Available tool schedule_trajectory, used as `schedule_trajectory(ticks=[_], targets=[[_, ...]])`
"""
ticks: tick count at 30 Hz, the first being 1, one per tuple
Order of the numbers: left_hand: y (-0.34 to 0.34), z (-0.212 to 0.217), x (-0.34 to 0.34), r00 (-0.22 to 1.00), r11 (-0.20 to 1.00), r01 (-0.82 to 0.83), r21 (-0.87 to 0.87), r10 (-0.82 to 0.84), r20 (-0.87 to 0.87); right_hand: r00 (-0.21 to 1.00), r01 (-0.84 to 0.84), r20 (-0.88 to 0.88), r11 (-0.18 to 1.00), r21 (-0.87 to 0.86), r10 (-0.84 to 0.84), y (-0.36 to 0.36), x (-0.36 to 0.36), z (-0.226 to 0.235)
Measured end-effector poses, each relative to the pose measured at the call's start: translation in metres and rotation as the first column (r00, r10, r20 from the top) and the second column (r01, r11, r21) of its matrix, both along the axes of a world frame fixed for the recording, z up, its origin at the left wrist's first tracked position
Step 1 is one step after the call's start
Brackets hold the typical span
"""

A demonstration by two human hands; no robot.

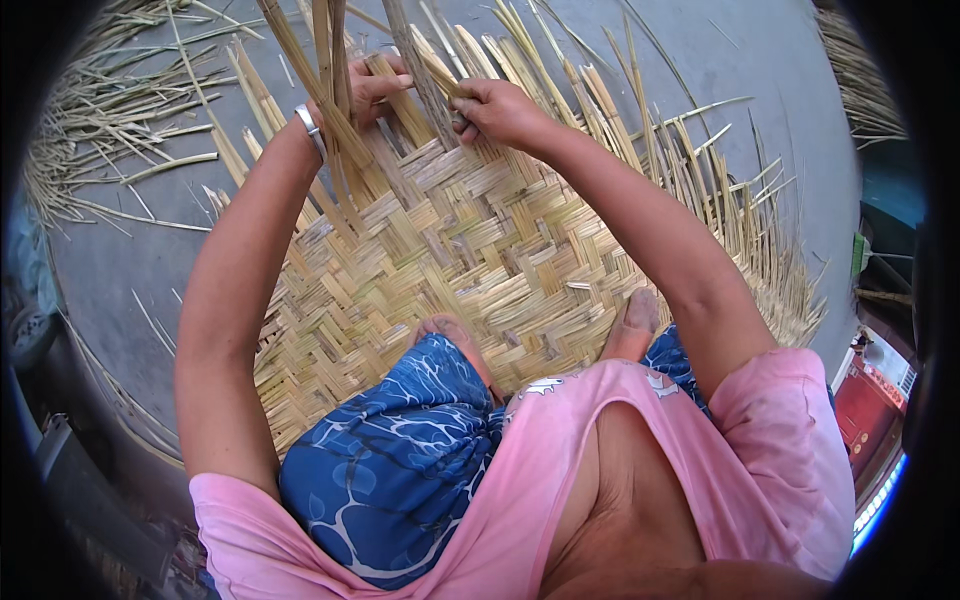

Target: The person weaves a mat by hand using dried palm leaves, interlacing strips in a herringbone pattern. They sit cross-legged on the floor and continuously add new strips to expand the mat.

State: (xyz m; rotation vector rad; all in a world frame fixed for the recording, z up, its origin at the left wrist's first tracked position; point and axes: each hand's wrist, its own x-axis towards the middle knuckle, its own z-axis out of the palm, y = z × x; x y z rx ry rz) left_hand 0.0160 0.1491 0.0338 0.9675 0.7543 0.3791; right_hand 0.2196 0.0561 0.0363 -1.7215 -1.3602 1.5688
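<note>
Now 2 hands (498,112) w/ strips (406,45) at 1 woven mat (480,245), 2 feet (637,315).

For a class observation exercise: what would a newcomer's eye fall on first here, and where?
The broad woven mat dominates the middle, unwoven strips fanning beyond its far edge. There, the left fingers and right fingers touch some of them. Below, a pink shirt meets blue patterned trousers.

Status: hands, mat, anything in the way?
Left hand among upright strips, grip unclear. Right hand pinching a strip. Mat partly woven, far strip ends loose. Upright strips partly cover left hand.
</note>
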Motion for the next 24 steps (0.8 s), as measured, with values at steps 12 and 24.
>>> schedule_trajectory(ticks=[12, 24], targets=[[-0.013, 0.005, -0.051, 0.838, 0.858, -0.509, -0.075, 0.513, 0.188, 0.923, -0.349, 0.095, 0.914, -0.207, 0.374, 0.033, 0.007, 0.012], [-0.097, 0.018, -0.113, 0.613, 0.615, -0.775, 0.145, 0.787, -0.063, 0.77, -0.519, 0.285, 0.82, -0.241, 0.571, 0.046, -0.003, 0.015]])
